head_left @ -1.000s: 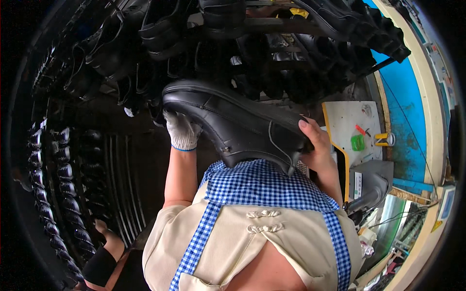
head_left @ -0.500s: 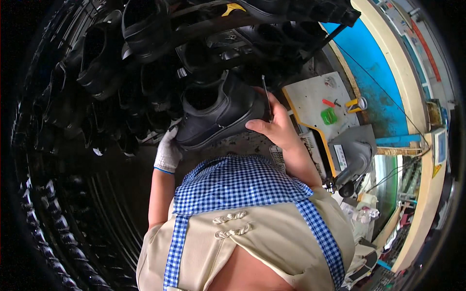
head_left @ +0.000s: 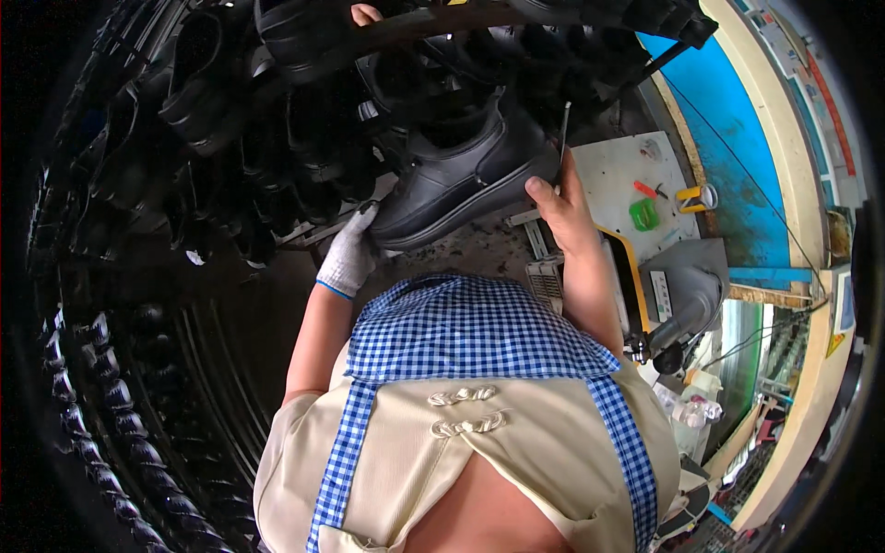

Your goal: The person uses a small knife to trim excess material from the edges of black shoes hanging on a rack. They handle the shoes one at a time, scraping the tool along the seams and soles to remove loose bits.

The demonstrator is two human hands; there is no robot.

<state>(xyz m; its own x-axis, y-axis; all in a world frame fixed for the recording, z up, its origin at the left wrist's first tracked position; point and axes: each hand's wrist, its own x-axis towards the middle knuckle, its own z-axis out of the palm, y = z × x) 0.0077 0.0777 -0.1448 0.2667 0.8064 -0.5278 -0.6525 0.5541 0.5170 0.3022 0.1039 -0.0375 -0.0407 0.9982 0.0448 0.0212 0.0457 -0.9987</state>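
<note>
A black shoe (head_left: pixel 461 189) is held up in front of me, its opening facing up and away and its sole edge towards me. My left hand (head_left: pixel 350 251), in a white knit glove with a blue cuff edge, grips the shoe's lower left end. My bare right hand (head_left: pixel 569 210) clasps the other end, thumb on the near side. From beside its fingers a thin metal rod (head_left: pixel 565 129) sticks up; its lower part is hidden, so I cannot tell its kind.
Racks of black shoes (head_left: pixel 198 111) fill the far and left sides. At right are a white worktop (head_left: pixel 608 175) with a green item (head_left: pixel 644 215), a yellow-and-white cup (head_left: pixel 697 198) and a grey machine (head_left: pixel 687 286). Another person's fingers (head_left: pixel 366 14) show at the top rack.
Both hands have shifted right and slightly farther away with the shoe, which is tilted more, its right end higher in the picture. Another person's fingers have appeared at the top rack.
</note>
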